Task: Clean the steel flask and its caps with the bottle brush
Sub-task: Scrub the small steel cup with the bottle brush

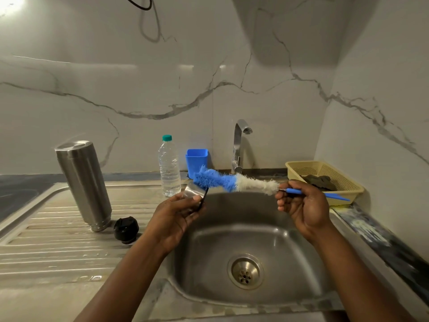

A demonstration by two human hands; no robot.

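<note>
The steel flask (83, 182) stands upside down on the ribbed drainboard at the left. A black inner cap (126, 229) lies next to its base. My left hand (176, 212) grips a steel cup-shaped cap (193, 191) with a black rim, held over the sink's left edge. My right hand (304, 203) holds the bottle brush (234, 181) by its blue handle. The brush's blue and white bristles stretch leftward, and the blue tip touches the steel cap.
The steel sink (290, 247) with its drain lies below my hands, the tap (239, 145) behind it. A water bottle (169, 166) and a blue container (196, 159) stand at the back. A yellow basket (325, 177) holding a dark cloth sits at the right.
</note>
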